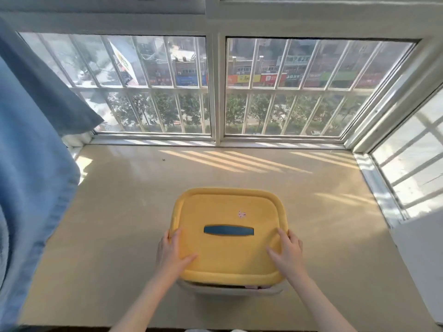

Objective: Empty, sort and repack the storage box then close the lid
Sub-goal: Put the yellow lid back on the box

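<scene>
A storage box stands on the beige window ledge (119, 224), near its front edge. Its yellow lid (227, 255) has a dark blue handle (229, 230) in the middle and a small pink mark. Only a strip of the pale box body (223, 289) shows under the lid's near edge, where the lid sits slightly raised. My left hand (171, 254) grips the lid's left edge, thumb on top. My right hand (286, 252) grips the right edge the same way. The box's contents are hidden.
Barred windows (215, 92) close the ledge at the back and on the right. A blue curtain (28, 152) hangs over the left end of the ledge. A tiny dark speck (163, 160) lies near the back.
</scene>
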